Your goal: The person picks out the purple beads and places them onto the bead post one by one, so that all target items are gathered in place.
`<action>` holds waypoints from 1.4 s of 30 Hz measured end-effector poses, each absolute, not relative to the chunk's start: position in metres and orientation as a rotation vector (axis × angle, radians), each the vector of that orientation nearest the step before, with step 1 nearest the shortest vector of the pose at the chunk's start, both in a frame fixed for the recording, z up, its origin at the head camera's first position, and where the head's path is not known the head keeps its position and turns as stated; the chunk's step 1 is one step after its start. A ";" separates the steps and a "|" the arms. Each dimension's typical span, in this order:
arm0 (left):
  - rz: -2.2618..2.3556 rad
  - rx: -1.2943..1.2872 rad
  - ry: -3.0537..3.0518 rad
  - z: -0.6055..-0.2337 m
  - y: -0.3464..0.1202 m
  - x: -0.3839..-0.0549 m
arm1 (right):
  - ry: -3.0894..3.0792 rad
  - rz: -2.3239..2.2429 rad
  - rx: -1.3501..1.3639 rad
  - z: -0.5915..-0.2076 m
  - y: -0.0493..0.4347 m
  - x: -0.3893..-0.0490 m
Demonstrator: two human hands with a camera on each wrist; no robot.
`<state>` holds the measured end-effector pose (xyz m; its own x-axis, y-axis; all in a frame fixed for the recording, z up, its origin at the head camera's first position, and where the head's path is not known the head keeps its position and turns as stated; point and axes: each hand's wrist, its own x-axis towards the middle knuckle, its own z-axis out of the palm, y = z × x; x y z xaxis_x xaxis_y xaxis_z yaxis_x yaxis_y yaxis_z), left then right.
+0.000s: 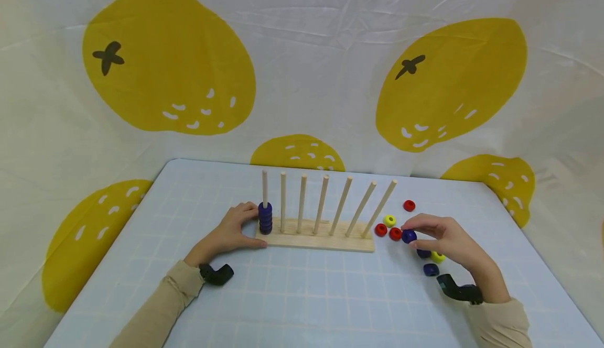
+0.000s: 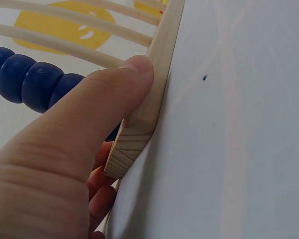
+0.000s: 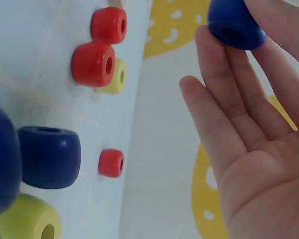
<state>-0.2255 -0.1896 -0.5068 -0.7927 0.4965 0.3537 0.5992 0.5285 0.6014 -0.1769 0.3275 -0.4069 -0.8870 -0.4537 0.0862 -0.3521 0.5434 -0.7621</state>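
Note:
A wooden peg rack with several upright pegs stands on the table. Stacked blue beads sit low on its leftmost peg; the other pegs carry none. My left hand grips the left end of the base, the thumb along the front edge and the other fingers partly hidden behind. To the right of the rack, my right hand pinches a blue bead between thumb and fingertips. In the right wrist view this bead is held above the tabletop, its hole showing.
Loose beads lie around and below my right hand: three red ones, including a far one, a yellow one by the rack, another yellow one, and two blue ones, the nearest towards me. A fruit-patterned curtain hangs behind the table.

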 end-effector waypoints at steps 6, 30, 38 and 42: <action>-1.111 -0.958 -2.601 -0.506 -0.189 -0.226 | 2.669 -1.363 -0.704 -0.404 0.322 -0.174; -1.124 -0.939 -2.619 -0.507 -0.189 -0.225 | 2.644 -1.866 -0.564 -0.386 0.283 -0.159; -1.124 -0.943 -2.623 -0.506 -0.189 -0.225 | 2.562 -2.067 -0.617 -0.377 0.271 -0.152; -1.124 -0.940 -2.622 -0.506 -0.190 -0.225 | 2.544 -2.129 -0.673 -0.368 0.261 -0.150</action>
<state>-0.2246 -0.1899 -0.5062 -0.7955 0.4921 0.3536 0.5954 0.5262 0.6071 -0.1497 0.2614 -0.3681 -0.8927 -0.1430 0.4274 -0.4459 0.1428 -0.8836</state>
